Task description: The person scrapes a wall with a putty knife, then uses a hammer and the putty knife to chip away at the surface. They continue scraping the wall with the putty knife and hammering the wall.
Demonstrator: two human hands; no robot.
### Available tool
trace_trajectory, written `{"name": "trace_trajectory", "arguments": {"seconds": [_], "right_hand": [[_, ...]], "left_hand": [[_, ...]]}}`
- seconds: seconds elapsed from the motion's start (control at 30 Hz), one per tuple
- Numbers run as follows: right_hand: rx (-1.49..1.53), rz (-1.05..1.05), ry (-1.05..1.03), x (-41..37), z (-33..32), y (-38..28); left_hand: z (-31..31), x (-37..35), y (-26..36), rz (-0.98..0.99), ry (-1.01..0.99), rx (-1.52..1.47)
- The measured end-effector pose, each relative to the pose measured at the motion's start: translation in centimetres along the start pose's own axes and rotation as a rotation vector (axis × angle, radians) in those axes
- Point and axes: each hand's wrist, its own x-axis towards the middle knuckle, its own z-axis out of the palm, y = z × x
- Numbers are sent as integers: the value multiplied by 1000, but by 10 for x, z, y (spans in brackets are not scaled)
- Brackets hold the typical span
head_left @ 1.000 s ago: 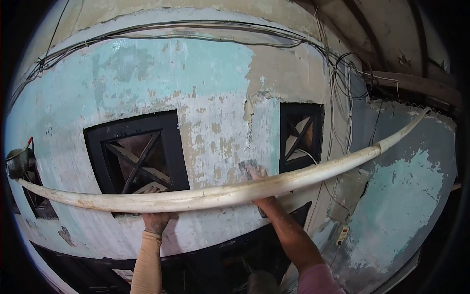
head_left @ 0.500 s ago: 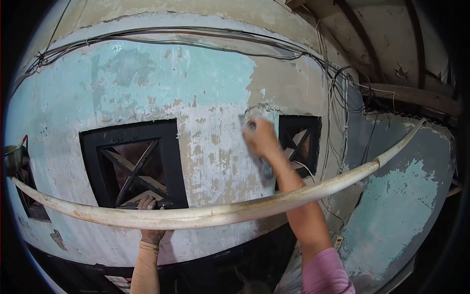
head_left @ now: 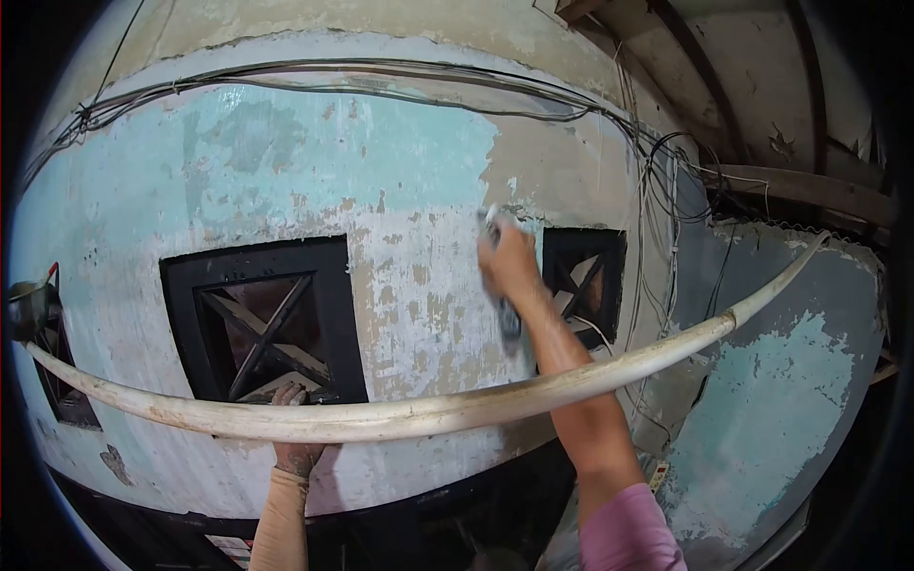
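Note:
My right hand (head_left: 511,262) is closed around a scraper (head_left: 511,324) with a dark handle. Motion blurs the tool, which is against the peeling wall (head_left: 428,257) just left of the small window (head_left: 583,285). A long whitish pole (head_left: 457,411) runs across the view, in front of my right forearm and my left hand. My left hand (head_left: 297,457), dusty and partly hidden by the pole, has its fingers hooked over the lower edge of the black window frame (head_left: 341,324).
A bundle of cables (head_left: 381,76) runs along the upper wall and hangs down at the right. A dark bucket-like container (head_left: 30,309) is at the far left by the pole's end. Wooden beams (head_left: 800,190) cross the upper right.
My right hand and the scraper have shifted slightly right along the wall. My left hand stays at the window frame. The view has tilted a little.

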Motion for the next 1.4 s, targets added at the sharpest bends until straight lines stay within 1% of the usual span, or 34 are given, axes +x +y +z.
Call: {"name": "trace_trajectory", "arguments": {"seconds": [0.03, 0.07, 0.17, 0.23, 0.3, 0.4, 0.43, 0.5, 0.53, 0.63, 0.7, 0.77, 0.8, 0.87, 0.97, 1.07, 1.13, 1.23, 1.27, 1.3, 1.37, 1.4], "right_hand": [[16, 17, 39, 14, -5, -1], [-23, -46, 97, 26, -11, -3], [-33, 1, 62, 22, -14, -3], [-20, -92, -36, -5, -2, 1], [-6, -38, -57, -15, -5, -6], [-14, -112, -88, 3, -18, -5], [-33, -93, -65, 1, -16, -2], [-70, -59, -13, -5, -7, -3], [-19, -87, 52, -9, 0, 1], [37, 4, 63, 7, -8, -7], [-23, -89, 37, 25, -12, 2], [-18, -83, -57, 27, -25, -3], [-35, -102, -39, 27, -24, 1], [-62, -148, -2, 26, -20, 4], [34, -61, 29, 34, -23, -2], [-7, -23, 83, 51, -30, -11], [10, -3, 102, 63, -28, -6], [1, 23, 153, 89, -37, 2], [-19, 34, 180, 101, -40, 4], [-40, 48, 200, 110, -42, 6], [-75, -9, 137, 114, -52, 8], [-94, -44, 117, 105, -55, 9]], "left_hand": [[-1, 0, 0, 0, 2, -13], [-1, 2, -1, 0, 11, -26], [0, -4, -1, -12, 10, -28], [1, 0, 1, -5, 42, -41], [3, 1, 1, 2, 49, -2], [6, -1, 1, -35, 5, 13], [5, -4, 2, -51, 25, -24], [3, -2, 5, -1, 15, 60], [5, -5, 3, -92, 20, -61], [-9, 7, 11, -31, 2, 25], [-10, 16, 6, -55, 15, 38], [-8, 8, 13, -84, -13, 18], [-7, 8, 16, -143, 0, -51], [-12, 14, 22, -139, 2, -52], [-20, 18, 27, -128, -29, -24], [-27, 25, 27, -99, -35, -19], [-25, 23, 25, -108, -55, -22], [-24, 19, 23, -76, 12, -43], [-13, 12, 14, -125, 3, -116], [-19, 15, 17, -103, -35, -63], [-3, 3, 2, -21, -78, 120], [0, 0, 4, -82, -95, 81]]}}
